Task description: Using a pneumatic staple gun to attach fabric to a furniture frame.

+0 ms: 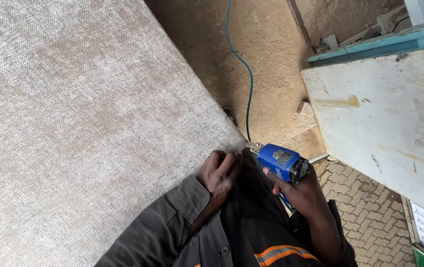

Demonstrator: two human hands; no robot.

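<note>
Two hands at work, both low in frame. Right hand [298, 190] wrapped tight round a blue metal-bodied pneumatic staple gun [282, 162], fingers closed on the handle, thumb across the blue body; the gun's nose end points toward the edge of the panel, silver fitting at its back. Left hand [219, 172] curled shut, fingertips pinching and pressing the edge of the grey-beige woven upholstery fabric [83, 113] right at the corner of the big flat padded panel it covers. Gun sits just beside the left hand, near touching the fabric edge; exact contact of the nose is hidden behind the hand and dark clothing.

Thin blue-green air hose [244, 74] runs from the gun's fitting up across the bare sandy dirt floor [271, 44] and out of frame at top.

Progress, as a judgement: top face of the fabric lies smooth and flat, so draping looks done. Fastening along this edge looks in hand; no staples visible from this side, so how much edge is fixed cannot be told.

Outward: dark grey work jacket sleeve [172, 222] with an orange reflective stripe [281, 253] on the clothing below. Right side, a worn off-white painted board [390, 123] with a teal-painted edge strip [370, 47] above it, grey interlocking paving blocks [365, 212] underneath.
</note>
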